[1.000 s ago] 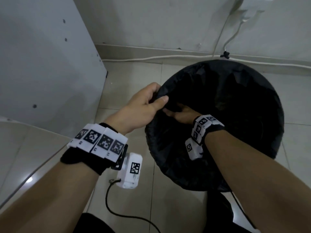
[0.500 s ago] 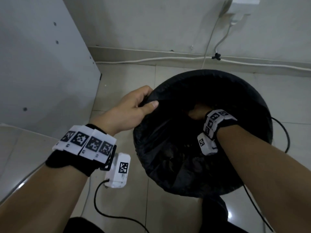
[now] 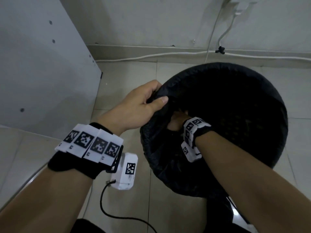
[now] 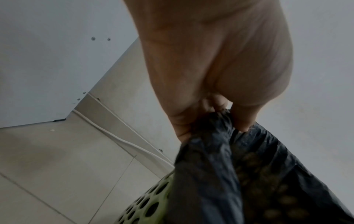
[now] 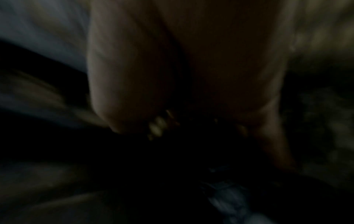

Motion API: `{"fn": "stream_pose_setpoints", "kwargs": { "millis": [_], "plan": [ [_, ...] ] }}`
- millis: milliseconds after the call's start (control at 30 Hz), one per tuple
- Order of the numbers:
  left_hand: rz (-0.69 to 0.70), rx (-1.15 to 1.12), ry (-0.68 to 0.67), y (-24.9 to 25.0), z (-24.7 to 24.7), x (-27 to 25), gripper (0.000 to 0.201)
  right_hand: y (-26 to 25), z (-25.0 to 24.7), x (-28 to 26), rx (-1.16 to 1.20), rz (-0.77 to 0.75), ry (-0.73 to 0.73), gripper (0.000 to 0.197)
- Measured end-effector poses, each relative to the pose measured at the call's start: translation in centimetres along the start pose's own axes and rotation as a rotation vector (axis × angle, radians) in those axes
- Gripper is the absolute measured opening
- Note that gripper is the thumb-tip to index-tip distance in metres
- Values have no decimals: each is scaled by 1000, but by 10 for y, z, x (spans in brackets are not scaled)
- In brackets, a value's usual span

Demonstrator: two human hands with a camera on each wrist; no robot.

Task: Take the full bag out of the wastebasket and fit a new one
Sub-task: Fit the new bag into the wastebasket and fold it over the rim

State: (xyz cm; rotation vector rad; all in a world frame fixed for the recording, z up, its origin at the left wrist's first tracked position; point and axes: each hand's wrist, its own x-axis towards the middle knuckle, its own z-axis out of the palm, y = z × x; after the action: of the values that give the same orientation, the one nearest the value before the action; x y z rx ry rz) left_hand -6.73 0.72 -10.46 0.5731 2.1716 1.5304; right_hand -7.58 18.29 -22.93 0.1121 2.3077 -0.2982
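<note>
A black bag (image 3: 227, 106) lines the round wastebasket, whose green perforated wall (image 4: 145, 203) shows below the bag in the left wrist view. My left hand (image 3: 156, 98) pinches the bag's edge at the basket's left rim, thumb on top and fingers curled under; the left wrist view shows the same pinch (image 4: 220, 121). My right hand (image 3: 176, 121) reaches inside the bag just below the left hand. A fold of the bag hides its fingers. The right wrist view is dark and blurred and shows only the palm (image 5: 191, 75).
A grey cabinet panel (image 3: 42, 73) stands close on the left. A white cable (image 3: 151, 56) runs along the baseboard behind the basket, and a plug (image 3: 240, 7) hangs on the wall. A black cord (image 3: 109, 209) trails over the tiled floor near my left wrist.
My right hand went from the left rim to the middle of the bag, then back to the left rim, close under the left hand. The left hand has kept its pinch on the bag's edge.
</note>
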Motion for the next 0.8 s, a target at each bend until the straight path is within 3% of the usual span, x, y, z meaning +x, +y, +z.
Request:
{"fn": "stream_pose_setpoints", "kwargs": {
  "millis": [100, 167, 267, 367, 433, 567, 633, 733, 800],
  "plan": [
    [-8, -15, 52, 1, -3, 1, 33, -5, -8, -7, -38, -50, -81, 72],
    [-11, -16, 68, 0, -7, 2, 31, -2, -27, -17, -97, -59, -122, 80],
    [-24, -6, 69, 0, -7, 4, 17, 12, -54, -35, -111, -47, -7, 73],
    [-18, -7, 60, 0, -3, 7, 18, 9, -57, -36, 83, -154, 117, 79],
    [-29, -13, 64, 0, -3, 8, 16, -1, -44, -22, 149, -211, 97, 87],
    [-83, -157, 111, -5, -8, 6, 17, 9, -24, -1, 64, -121, -55, 91],
    [-67, -119, 93, -4, -7, 7, 20, 15, -30, -5, 58, -134, -84, 82],
    [-39, -65, 79, -2, -6, 9, 17, 21, -60, -20, 80, -169, 30, 47],
    [-46, -53, 68, -3, -9, 10, 19, 33, -76, -22, 115, -97, 24, 39]
  ]
}}
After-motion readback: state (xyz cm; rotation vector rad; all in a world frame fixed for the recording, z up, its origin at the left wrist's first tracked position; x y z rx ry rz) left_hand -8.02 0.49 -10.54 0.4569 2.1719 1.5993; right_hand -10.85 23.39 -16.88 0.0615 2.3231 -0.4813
